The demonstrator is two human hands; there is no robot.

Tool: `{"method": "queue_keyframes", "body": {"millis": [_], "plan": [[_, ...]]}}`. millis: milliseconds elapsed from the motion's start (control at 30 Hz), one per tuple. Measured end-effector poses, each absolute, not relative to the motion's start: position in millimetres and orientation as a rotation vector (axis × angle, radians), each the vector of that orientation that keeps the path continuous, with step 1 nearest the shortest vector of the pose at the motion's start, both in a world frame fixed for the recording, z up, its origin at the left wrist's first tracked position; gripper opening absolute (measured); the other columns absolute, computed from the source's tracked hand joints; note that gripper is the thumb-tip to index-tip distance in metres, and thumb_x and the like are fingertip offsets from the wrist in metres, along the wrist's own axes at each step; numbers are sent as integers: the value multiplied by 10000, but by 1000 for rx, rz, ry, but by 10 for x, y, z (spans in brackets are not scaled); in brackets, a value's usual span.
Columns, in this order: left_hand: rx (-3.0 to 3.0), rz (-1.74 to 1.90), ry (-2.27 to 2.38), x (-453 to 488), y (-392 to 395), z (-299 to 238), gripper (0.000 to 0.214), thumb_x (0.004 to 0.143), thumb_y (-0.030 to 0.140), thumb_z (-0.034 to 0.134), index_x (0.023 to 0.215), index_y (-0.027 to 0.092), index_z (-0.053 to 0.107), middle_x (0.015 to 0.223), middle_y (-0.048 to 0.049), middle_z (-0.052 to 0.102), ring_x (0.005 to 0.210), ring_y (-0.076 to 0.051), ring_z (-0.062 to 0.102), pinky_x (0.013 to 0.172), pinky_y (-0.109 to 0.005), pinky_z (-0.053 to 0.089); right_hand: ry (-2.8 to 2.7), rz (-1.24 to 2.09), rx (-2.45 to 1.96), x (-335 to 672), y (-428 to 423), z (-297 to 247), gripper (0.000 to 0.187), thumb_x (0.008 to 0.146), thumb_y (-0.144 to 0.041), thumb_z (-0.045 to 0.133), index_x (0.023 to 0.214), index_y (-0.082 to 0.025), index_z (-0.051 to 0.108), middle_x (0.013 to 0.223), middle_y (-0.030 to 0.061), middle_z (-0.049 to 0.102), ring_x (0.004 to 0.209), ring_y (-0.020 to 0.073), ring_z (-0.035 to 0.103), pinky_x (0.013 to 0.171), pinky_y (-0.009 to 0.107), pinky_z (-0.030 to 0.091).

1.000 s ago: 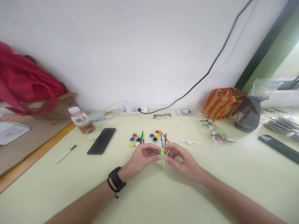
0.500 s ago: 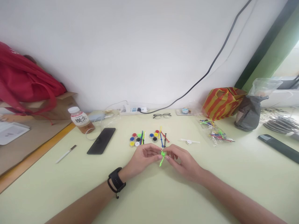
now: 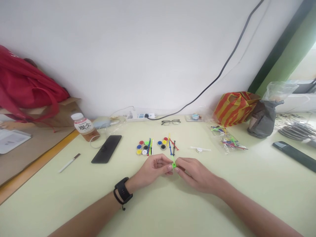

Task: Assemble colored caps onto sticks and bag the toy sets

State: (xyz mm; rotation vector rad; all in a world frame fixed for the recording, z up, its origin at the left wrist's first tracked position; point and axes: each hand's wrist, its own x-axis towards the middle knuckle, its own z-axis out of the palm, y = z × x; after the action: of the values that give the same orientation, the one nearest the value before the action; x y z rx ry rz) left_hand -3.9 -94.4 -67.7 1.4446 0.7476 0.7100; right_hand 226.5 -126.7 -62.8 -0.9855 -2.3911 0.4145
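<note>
My left hand [image 3: 153,170], with a black watch on its wrist, and my right hand [image 3: 194,172] meet fingertip to fingertip low over the pale yellow table [image 3: 158,204]. Between them they pinch a small bright green stick with a green disc [image 3: 173,163] on it, tilted up and away. Just beyond my hands lie two groups of small coloured discs [image 3: 143,148] and several thin coloured sticks [image 3: 171,144].
A black phone [image 3: 106,148], a white pen [image 3: 69,162] and a drink bottle [image 3: 84,126] lie to the left. Glasses [image 3: 171,122] and a power strip [image 3: 140,116] sit by the wall. A clear bag of coloured sticks [image 3: 228,141], a striped bag [image 3: 234,108] and a grey bag [image 3: 263,120] stand right.
The green stick pointed down below my fingers a second ago; it has swung round and now points up and away. Both hands have drawn slightly closer together and lower.
</note>
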Motion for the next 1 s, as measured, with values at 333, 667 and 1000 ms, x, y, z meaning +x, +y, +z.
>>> {"method": "queue_keyframes", "body": {"millis": [333, 667, 1000], "plan": [[1744, 905, 1029, -54, -893, -688, 298, 984, 455, 611, 947, 186, 731, 849, -44, 713, 732, -161, 584, 629, -256, 429, -2088, -52, -1404, 2737, -1072, -416, 261, 997, -253, 447, 740, -235, 406, 608, -23, 490, 533, 149, 390, 569, 307, 241], [2401, 841, 1160, -136, -887, -731, 297, 986, 268, 594, 1280, 284, 635, 1379, -48, 627, 1316, -274, 503, 1146, -481, 390, -2610, 23, -1908, 2700, -1022, -548, 326, 992, -229, 374, 711, -200, 535, 748, 67, 674, 693, 215, 654, 569, 322, 201], [2619, 617, 1117, -189, -882, -739, 430, 1004, 305, 572, 1432, 275, 553, 1485, -62, 572, 1302, -325, 464, 1117, -552, 413, -2393, 128, -2237, 2881, -870, -588, 342, 1001, -282, 363, 791, -204, 621, 818, 85, 712, 746, 240, 684, 593, 299, 259]]}}
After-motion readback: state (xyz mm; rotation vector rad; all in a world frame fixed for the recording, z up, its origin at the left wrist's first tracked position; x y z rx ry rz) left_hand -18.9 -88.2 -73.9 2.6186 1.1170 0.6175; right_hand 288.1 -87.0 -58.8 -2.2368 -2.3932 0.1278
